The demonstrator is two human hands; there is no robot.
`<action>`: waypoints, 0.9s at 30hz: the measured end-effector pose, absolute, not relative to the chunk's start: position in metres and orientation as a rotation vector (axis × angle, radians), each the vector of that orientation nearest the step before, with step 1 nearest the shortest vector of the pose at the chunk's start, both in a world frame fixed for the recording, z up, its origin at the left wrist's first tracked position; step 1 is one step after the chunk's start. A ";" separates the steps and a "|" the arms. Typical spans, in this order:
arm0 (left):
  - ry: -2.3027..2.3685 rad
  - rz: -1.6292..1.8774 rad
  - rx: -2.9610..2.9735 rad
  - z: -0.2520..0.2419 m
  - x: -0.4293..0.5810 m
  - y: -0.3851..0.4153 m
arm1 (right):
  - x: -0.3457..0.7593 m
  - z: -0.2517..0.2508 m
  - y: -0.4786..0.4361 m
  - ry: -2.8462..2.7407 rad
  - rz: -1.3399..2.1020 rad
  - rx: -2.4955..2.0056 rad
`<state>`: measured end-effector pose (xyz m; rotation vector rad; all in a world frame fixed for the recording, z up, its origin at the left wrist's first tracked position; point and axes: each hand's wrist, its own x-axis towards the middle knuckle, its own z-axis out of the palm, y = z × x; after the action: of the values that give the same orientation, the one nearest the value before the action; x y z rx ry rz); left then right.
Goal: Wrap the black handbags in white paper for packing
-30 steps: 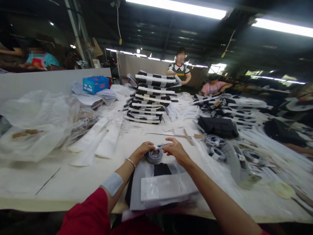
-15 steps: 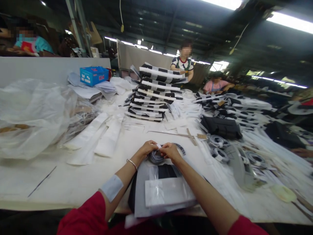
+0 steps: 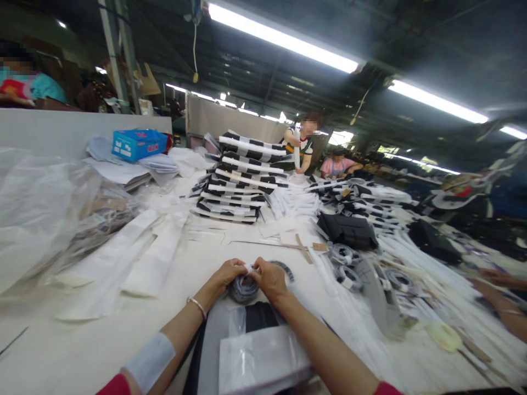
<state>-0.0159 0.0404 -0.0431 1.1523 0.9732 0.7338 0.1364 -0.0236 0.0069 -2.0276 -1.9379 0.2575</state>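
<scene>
A coil of grey strip [image 3: 244, 291] stands at the middle of the table, and both my hands are at its upper edge. My left hand [image 3: 231, 272] is closed in a pinch on a small white band [image 3: 248, 268] at the top of the coil. Fingers of my right hand [image 3: 268, 278] pinch the same white band from the other side, partly covering the coil. A second curved grey strip [image 3: 284, 269] shows behind my right hand. Nearer to me, below the coil, lies a grey and black fabric piece [image 3: 214, 334] with a clear-wrapped white packet [image 3: 259, 359] on it.
Folded black-and-white bundles [image 3: 242, 181] are stacked at the back. A blue box [image 3: 138, 144] sits back left, above plastic sheeting [image 3: 45, 203]. Right of me are a black folded piece [image 3: 346, 230], banded coils [image 3: 349, 278] and a grey tape dispenser [image 3: 376, 293]. A co-worker's arms [image 3: 502, 299] reach in at right.
My view has shifted, so the table things appear lower and further left. Both hands still pinch at the coil's top. The person behind the stack has leaned and lifted a white strip.
</scene>
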 end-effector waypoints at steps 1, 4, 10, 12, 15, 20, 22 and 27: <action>0.973 0.741 1.153 -0.043 -0.016 0.041 | 0.136 0.007 -0.024 -2.076 0.154 -1.983; 0.977 0.754 1.157 -0.043 -0.016 0.040 | 0.133 0.006 -0.021 -2.283 0.046 -1.898; 0.938 0.712 1.188 -0.034 -0.019 0.036 | 0.124 0.007 -0.018 -2.326 0.133 -1.873; 0.926 0.690 1.203 -0.030 -0.021 0.035 | 0.121 0.011 -0.016 -2.258 0.221 -1.909; 0.913 0.665 1.228 -0.024 -0.024 0.034 | 0.129 0.022 -0.003 -2.100 0.438 -1.933; 0.943 0.638 1.218 -0.020 -0.025 0.032 | 0.199 0.067 0.050 -1.650 0.850 -1.784; 1.007 0.600 1.178 -0.023 -0.023 0.034 | 0.240 0.090 0.083 -1.447 0.909 -1.680; 1.180 0.551 1.178 -0.038 -0.022 0.038 | 0.327 0.138 0.182 -0.761 1.189 -1.221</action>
<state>-0.0221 0.0384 -0.0380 1.1784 1.1800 0.5512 0.3273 0.1823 0.1380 -1.2209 -0.7614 1.1886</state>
